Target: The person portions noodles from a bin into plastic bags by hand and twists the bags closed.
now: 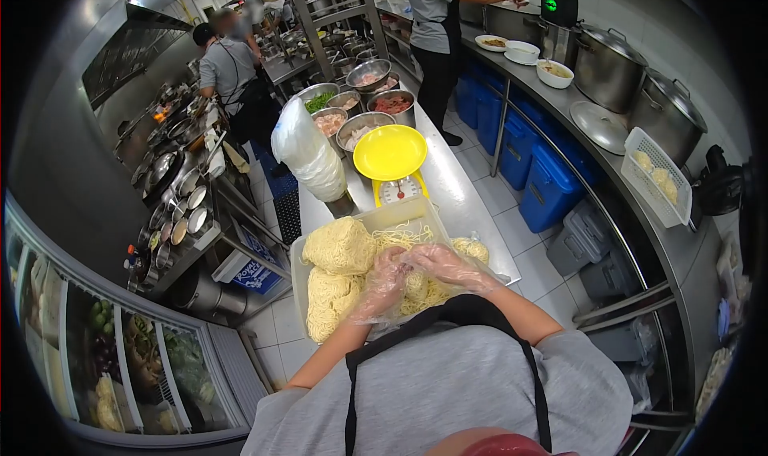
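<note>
Both my hands, in clear plastic gloves, are closed over a light plastic tub (pixel 300 292) of yellow noodles. My left hand (pixel 386 276) and my right hand (pixel 450 266) pinch the top of a clear plastic bag of noodles (pixel 415 286) between them. Two big blocks of noodles, an upper one (pixel 339 246) and a lower one (pixel 334 302), lie left of my hands. Loose noodles (pixel 402 234) spread behind and beneath them. Just past the tub's right side sits another bagged noodle portion (pixel 472 250).
A scale with a yellow pan (pixel 390 152) stands behind the tub, beside a roll of plastic bags (pixel 308 152). Metal bowls of meat (pixel 390 104) sit farther back. Right are a counter with pots (pixel 612 68), a noodle basket (pixel 658 176) and blue bins (pixel 552 180). Co-workers (pixel 228 68) stand beyond.
</note>
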Action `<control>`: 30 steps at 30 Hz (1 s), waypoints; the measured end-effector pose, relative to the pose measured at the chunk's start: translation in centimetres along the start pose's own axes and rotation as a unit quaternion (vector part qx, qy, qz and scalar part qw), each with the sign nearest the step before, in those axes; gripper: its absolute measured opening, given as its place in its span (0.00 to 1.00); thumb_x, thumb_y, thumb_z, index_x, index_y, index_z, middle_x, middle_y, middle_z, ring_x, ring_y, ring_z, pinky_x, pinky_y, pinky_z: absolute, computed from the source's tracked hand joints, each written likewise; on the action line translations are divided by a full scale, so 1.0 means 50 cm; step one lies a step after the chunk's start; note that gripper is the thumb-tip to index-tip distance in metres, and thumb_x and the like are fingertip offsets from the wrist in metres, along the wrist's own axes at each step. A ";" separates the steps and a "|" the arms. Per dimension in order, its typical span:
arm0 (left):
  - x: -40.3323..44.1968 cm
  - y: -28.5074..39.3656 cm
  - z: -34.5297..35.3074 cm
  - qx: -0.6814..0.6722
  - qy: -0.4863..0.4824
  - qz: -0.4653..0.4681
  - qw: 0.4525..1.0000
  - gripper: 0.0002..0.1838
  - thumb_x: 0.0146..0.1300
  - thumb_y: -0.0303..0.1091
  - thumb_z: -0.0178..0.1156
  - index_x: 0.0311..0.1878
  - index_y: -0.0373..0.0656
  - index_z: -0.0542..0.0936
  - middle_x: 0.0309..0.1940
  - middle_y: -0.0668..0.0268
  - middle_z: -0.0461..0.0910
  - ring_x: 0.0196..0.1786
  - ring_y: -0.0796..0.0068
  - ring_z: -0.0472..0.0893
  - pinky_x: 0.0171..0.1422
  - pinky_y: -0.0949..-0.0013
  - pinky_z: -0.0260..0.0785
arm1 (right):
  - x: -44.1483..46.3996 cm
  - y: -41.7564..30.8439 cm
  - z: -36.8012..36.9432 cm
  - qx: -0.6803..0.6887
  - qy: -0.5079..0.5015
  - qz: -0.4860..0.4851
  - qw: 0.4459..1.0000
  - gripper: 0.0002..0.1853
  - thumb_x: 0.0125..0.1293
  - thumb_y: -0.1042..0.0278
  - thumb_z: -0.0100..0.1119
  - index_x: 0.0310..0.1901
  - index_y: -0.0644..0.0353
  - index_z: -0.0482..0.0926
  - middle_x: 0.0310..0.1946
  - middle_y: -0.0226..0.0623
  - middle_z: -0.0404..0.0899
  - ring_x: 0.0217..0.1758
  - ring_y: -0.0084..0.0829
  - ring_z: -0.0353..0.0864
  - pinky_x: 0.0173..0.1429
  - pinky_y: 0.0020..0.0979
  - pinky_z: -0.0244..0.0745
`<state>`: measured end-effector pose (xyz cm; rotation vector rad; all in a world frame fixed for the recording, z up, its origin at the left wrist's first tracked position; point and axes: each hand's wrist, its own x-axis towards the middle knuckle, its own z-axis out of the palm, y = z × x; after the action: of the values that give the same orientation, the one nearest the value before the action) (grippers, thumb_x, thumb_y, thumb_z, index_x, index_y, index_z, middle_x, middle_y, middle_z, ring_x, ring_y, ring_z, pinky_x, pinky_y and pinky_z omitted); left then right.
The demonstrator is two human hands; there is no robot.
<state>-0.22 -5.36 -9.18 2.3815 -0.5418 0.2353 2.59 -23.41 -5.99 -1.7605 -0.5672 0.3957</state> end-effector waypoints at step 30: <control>0.060 0.198 -0.137 -0.078 0.133 0.025 0.988 0.30 0.58 0.26 0.62 0.63 0.48 0.63 0.67 0.57 0.51 0.69 0.57 0.57 0.65 0.54 0.65 | -0.248 -0.106 -0.549 0.452 0.574 -0.310 0.608 0.26 0.67 0.45 0.52 0.56 0.59 0.67 0.49 0.42 0.72 0.51 0.36 0.76 0.50 0.39 0.80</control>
<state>-2.08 -8.62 2.64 2.1446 -0.4744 0.5058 6.32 -51.36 5.86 -0.4499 0.0642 -0.8345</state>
